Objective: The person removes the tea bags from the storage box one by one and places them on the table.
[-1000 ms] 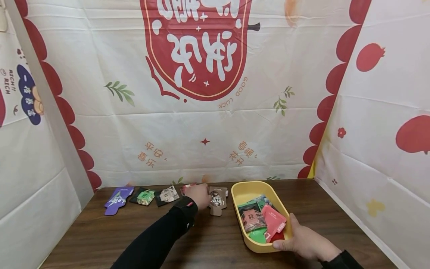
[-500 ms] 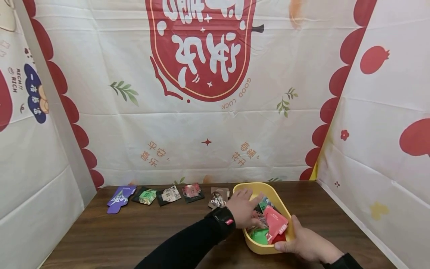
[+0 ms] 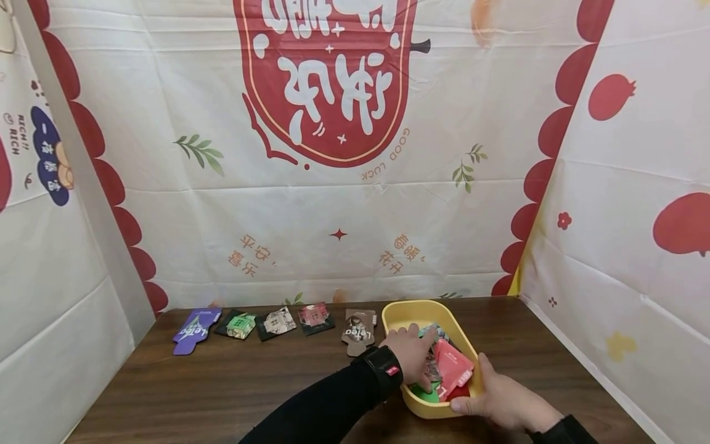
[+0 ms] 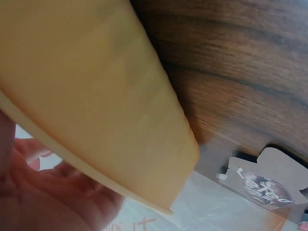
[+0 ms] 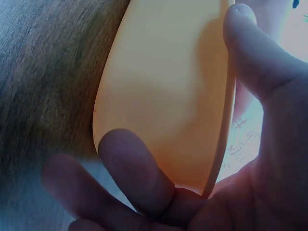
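Note:
My left hand reaches over the near-left rim into a yellow plastic bin, thumb and fingers spread apart over the packets. A pink tea packet lies on top there, with a green packet and a red one below it. Other packets are partly covered by the hand. In the left wrist view the bin's outer wall hides most of the fingers. My right hand grips the bin's right end, thumb on the rim and fingers against the outer wall, as the right wrist view shows.
Along the table's back edge lie a purple LeTea packet, a black-and-green packet, a black-and-beige one, a black-and-red one and a brown LeTea packet. Printed cloth walls enclose the brown wooden table.
The left hand has left the black-and-red packet, now lying in the row, and moved right into the bin, lower among the packets. The right hand has kept its grip on the bin.

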`<state>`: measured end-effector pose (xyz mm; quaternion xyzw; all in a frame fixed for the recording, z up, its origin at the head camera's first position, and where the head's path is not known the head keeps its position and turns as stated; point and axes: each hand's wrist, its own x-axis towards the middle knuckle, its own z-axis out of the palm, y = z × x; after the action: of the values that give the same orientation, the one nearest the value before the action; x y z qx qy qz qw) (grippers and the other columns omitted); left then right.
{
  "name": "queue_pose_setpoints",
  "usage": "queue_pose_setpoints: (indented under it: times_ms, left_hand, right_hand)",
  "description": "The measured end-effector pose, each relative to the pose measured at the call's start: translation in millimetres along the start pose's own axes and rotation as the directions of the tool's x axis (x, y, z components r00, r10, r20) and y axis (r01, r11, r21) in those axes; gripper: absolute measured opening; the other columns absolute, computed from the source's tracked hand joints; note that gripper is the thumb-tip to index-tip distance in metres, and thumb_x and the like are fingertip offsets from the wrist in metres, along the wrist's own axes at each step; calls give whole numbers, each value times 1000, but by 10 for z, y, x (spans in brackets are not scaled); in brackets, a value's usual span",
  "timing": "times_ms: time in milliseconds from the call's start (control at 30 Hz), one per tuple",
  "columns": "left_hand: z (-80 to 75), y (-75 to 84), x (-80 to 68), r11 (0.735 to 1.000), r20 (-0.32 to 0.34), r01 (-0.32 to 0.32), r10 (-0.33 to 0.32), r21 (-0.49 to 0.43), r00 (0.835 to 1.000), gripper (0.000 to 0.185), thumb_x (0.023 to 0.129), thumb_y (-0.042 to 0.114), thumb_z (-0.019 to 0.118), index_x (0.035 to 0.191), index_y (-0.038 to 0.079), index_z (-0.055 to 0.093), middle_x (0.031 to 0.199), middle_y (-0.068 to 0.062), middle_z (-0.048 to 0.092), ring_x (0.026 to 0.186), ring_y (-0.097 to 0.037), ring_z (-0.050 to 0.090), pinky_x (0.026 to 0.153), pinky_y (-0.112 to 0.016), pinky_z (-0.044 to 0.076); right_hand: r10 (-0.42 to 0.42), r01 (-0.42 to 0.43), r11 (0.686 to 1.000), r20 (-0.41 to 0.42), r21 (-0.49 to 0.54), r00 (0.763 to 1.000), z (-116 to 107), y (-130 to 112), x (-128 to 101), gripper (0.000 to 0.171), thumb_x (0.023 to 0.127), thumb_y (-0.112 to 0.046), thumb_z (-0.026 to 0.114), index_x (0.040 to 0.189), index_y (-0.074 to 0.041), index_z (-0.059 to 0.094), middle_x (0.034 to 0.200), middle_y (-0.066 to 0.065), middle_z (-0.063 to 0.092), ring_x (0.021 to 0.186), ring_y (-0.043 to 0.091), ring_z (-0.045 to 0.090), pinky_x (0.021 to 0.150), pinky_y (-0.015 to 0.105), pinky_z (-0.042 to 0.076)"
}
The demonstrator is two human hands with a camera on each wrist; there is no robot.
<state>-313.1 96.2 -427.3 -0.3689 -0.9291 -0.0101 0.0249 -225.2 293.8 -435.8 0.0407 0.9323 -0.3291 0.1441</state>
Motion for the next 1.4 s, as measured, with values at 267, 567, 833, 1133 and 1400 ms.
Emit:
queue_pose_setpoints:
  times_ms: [267,567,833,1133,1400]
  left_hand:
    - [53,-51,35,964,1,-88,91,-250,996,93,78,18,87,155,31,35,85,4,61,68,-8,52,59,-22,42]
    - [-128,-349,-64,791,-162,-99,0,-604,987,13,91,18,75,99,19,64,92,9,61,82,-7,53,72,-23,44]
    - [-264,-741,-273,469,-149,-80,-111,-879,983,9,100,16,62,104,12,68,91,1,60,63,-16,41,61,-32,35]
    - [-261,-982,-570,13,-155,-155,-214,-988,964,20,102,6,57,119,-2,55,111,-10,58,93,-23,57,76,-38,50]
    - [-227,-1128,-843,-115,-119,-151,-247,-982,962,9,101,1,56,105,-3,48,103,-17,54,98,-27,66,89,-46,51]
  right_hand:
    - [-18,18,1000,-15,4,1000,7,17,-32,126,80,-56,77,143,24,3,119,34,53,98,39,54,89,64,43]
    - [-9,10,1000,-6,25,1000,14,15,-7,126,79,-57,77,143,24,3,114,29,56,93,38,54,87,61,45]
    - [-22,22,1000,-15,6,1000,9,24,2,126,79,-57,77,142,24,4,124,39,49,102,42,54,91,67,41]
    - [-36,36,999,-7,13,999,14,27,22,123,81,-56,77,142,23,3,121,35,51,98,40,53,88,64,44]
    - [-34,34,999,-10,-7,999,8,19,9,125,81,-57,76,141,25,3,122,39,49,102,42,54,89,63,44]
